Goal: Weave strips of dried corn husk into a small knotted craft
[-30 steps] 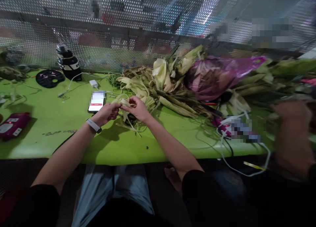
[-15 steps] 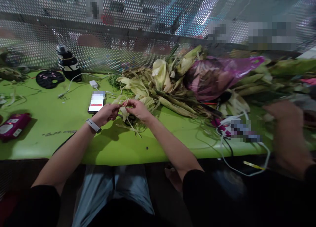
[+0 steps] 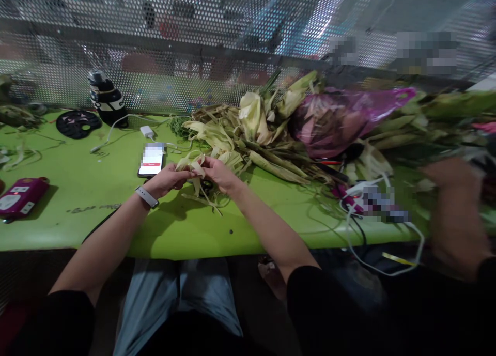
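Note:
Pale strips of corn husk [image 3: 196,166] are pinched between my two hands, above the green table near its middle. My left hand [image 3: 172,179], with a light watch band at the wrist, is closed on the strips from the left. From the right, my right hand [image 3: 218,174] grips them with thumb and fingers, close to the left fingertips. Under the hands lie thin husk shreds [image 3: 211,205] and a small dark object [image 3: 207,186], partly hidden. A phone [image 3: 152,159] with a lit screen rests just beyond my left hand.
A pile of corn husks [image 3: 267,139] and a pink plastic bag [image 3: 329,121] stand beyond my right hand. Power strips [image 3: 24,198] and cables lie on the green table [image 3: 101,227]. A dark bottle [image 3: 107,97] stands at the back left. A co-worker's hand [image 3: 451,175] is at the right.
The hands have shifted slightly, with the left hand turned and moved a little right. The husk strip now loops up above the fingers. The co-worker's hand has moved slightly right.

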`<state>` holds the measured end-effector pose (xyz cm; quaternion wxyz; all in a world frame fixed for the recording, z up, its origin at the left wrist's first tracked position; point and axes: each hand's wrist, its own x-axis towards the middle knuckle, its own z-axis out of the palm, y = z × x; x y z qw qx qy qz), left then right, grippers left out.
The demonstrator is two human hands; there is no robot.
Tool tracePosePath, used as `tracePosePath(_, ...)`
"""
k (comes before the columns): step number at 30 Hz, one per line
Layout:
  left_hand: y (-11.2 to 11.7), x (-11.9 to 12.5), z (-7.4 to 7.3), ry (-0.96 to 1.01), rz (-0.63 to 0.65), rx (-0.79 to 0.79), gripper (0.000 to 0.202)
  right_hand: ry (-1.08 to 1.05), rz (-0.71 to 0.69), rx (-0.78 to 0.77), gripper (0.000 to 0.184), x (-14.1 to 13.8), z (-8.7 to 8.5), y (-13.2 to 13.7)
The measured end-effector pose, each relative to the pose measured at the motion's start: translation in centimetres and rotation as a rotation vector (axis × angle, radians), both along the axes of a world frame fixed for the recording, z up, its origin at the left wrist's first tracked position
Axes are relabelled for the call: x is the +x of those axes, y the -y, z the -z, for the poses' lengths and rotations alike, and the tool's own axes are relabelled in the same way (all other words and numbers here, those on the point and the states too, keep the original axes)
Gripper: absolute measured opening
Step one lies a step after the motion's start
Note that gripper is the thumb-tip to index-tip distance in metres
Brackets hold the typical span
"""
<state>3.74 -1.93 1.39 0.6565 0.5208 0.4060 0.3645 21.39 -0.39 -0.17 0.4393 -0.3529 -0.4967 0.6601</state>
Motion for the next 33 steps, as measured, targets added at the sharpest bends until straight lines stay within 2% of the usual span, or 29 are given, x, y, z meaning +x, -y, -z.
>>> tracePosePath(3,0.0,0.0,0.2,-0.043,0.015,-0.009,0.016,-0.005,0.005,-0.052,0.035,-0.1,0.0,-0.1)
tracePosePath(6,0.2,-0.1,0.0,-0.046,0.152,-0.086,0.017,0.004,0.098,-0.111,0.025,0.1,0.1,-0.5)
tracePosePath(8,0.3,-0.2,-0.2,0.017,0.240,-0.155,0.018,0.013,0.172,-0.172,0.020,0.3,0.0,-0.9)
tracePosePath(10,0.4,-0.3,-0.5,0.109,0.262,-0.201,0.018,-0.016,0.170,-0.225,0.021,0.7,0.0,-1.3)
tracePosePath(12,0.2,-0.5,-0.6,0.185,0.241,-0.219,0.018,-0.077,0.139,-0.236,0.025,1.1,0.0,-1.7)
tracePosePath(14,-0.1,-0.6,-0.5,0.241,0.190,-0.222,0.014,-0.099,0.167,-0.186,0.026,1.5,-0.1,-1.8)
tracePosePath(17,-0.6,-0.6,-0.2,0.307,0.063,-0.212,0.010,0.029,0.235,-0.044,0.023,1.5,-0.1,-1.5)
tracePosePath(20,-1.0,-0.5,0.2,0.347,-0.042,-0.213,0.014,0.205,0.135,0.084,0.027,0.7,0.0,-0.8)
tracePosePath(22,-1.0,-0.4,0.3,0.353,-0.082,-0.219,0.019,0.296,0.114,0.189,0.028,0.0,0.2,-0.2)
tracePosePath(25,-0.8,-0.2,0.3,0.330,-0.096,-0.224,0.020,0.314,0.170,0.300,0.028,-0.7,0.7,0.2)
tracePosePath(29,-0.7,-0.1,0.2,0.313,-0.113,-0.248,0.022,0.237,0.099,0.258,0.025,-1.0,1.0,0.3)
tracePosePath(33,-1.0,-0.2,0.0,0.446,-0.141,-0.309,0.016,0.059,0.080,0.001,0.029,-0.9,0.8,0.2)
